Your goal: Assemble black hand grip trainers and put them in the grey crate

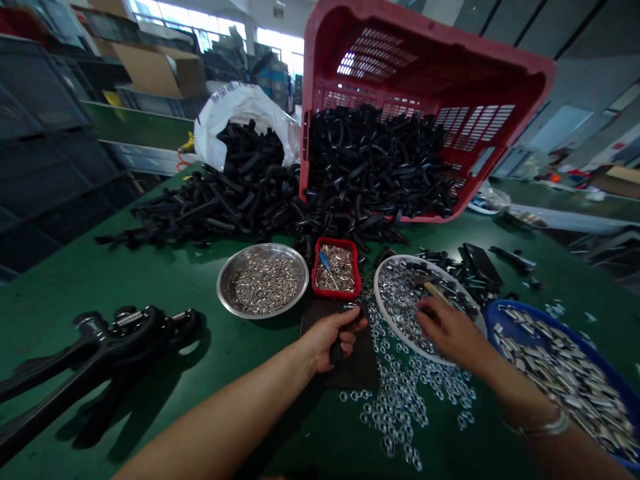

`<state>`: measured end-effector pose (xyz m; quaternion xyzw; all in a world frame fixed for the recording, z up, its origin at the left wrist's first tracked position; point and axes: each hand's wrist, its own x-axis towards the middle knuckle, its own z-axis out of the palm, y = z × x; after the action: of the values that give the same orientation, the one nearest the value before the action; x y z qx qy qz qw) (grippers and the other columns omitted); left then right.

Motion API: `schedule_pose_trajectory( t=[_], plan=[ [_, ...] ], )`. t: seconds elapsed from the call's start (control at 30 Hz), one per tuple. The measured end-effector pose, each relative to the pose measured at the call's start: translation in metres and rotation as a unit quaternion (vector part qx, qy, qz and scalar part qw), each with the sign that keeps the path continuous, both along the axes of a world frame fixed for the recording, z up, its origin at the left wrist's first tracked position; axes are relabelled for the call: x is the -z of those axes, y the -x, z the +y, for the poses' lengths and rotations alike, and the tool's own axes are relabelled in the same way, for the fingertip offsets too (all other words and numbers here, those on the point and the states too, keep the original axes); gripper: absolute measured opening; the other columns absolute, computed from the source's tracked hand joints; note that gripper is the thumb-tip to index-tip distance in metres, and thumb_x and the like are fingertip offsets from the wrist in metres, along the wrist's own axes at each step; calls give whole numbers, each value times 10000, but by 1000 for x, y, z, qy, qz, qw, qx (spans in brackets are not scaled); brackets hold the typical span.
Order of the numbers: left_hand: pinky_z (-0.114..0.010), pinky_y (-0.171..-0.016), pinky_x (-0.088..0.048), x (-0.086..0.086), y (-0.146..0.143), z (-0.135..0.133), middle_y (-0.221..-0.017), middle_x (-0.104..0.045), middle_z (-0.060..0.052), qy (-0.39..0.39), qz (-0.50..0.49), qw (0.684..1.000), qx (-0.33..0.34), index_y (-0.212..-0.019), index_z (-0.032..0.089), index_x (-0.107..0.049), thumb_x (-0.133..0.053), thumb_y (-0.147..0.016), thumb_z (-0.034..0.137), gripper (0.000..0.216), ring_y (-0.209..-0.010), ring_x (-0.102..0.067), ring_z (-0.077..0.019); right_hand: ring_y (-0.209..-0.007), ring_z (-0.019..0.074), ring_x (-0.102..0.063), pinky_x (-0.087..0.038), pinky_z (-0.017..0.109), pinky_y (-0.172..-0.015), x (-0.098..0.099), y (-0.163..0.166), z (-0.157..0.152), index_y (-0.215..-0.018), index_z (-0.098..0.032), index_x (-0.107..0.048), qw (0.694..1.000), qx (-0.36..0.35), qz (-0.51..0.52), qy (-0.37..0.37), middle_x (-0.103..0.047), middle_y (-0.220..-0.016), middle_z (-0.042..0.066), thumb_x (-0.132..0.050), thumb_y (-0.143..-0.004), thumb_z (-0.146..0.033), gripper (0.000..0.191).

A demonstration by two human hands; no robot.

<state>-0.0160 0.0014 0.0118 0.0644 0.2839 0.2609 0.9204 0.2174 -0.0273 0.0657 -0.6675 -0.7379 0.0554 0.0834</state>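
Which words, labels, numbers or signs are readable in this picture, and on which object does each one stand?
White bag: dark printed characters near its top, too blurred to read.
Red crate, cardboard box, steel bowl: no text visible.
Black part in the left hand: no marking visible.
Nothing else is legible.

Glossy steel bowl [263, 279], matt black plastic parts [370, 167], red plastic crate [425, 67], green felt-like table [150, 280]

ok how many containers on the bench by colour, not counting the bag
red: 2, tipped crate and small tray
silver: 1, bowl
white: 1, dish
blue: 1, basin
total: 5
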Motion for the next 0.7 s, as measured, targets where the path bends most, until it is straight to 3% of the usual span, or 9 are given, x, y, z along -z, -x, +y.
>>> schedule_pose_trajectory(
  t=[0.07,0.17,0.33,0.43,0.53,0.63,0.7],
  plan=[
    [-92,-305,-222,-1,2,1,-750,-584,2,19,-5,1000,1,-797,124,-530,-587,-779,255,144,-350,-309,26,-779,185,-590,-448,318,-700,-4,34,-6,-958,-186,-564,991,-83,96,-31,-630,-854,68,-370,-851,-319,258],
    [-92,-311,-224,-1,8,0,-638,-536,11,33,-29,999,21,-801,93,-544,-538,-814,288,196,-347,-309,19,-809,173,-586,-448,296,-706,-4,72,-9,-940,-182,-562,979,-134,143,-56,-627,-876,74,-372,-858,-298,238],
    [-101,-341,-232,5,15,-7,-460,-352,55,0,-88,995,46,-746,76,-554,-541,-796,319,249,-361,-305,-10,-727,199,-603,-452,318,-629,-3,95,-6,-922,-184,-588,984,-153,51,-70,-636,-811,78,-345,-869,-326,286],
    [-119,-360,-246,9,14,-11,-478,-368,49,-61,-115,991,40,-680,132,-511,-620,-719,275,184,-380,-323,-29,-664,224,-607,-440,321,-544,-3,110,-4,-1109,-175,-541,987,-109,-16,-116,-642,-825,120,-364,-859,-366,361],
    [-134,-377,-257,13,16,-11,-493,-377,53,-115,-117,986,1,-674,150,-493,-660,-676,288,217,-384,-314,-31,-655,247,-603,-437,332,-504,-1,124,-3,-1234,-159,-444,989,-90,-41,-110,-633,-831,145,-388,-850,-374,443],
    [-139,-383,-253,14,23,-4,-546,-433,41,-149,-100,982,-57,-719,138,-517,-651,-686,348,251,-386,-296,-17,-788,231,-602,-478,347,-609,-2,128,-5,-1301,-165,-326,976,-197,48,-77,-608,-967,137,-377,-863,-348,477],
    [-143,-386,-250,13,29,0,-587,-467,28,-172,-113,977,-59,-757,129,-534,-650,-685,385,290,-388,-291,-11,-818,192,-596,-487,322,-657,-5,126,-7,-1328,-149,-241,962,-221,137,-85,-596,-1002,126,-367,-873,-300,496]
  ],
)
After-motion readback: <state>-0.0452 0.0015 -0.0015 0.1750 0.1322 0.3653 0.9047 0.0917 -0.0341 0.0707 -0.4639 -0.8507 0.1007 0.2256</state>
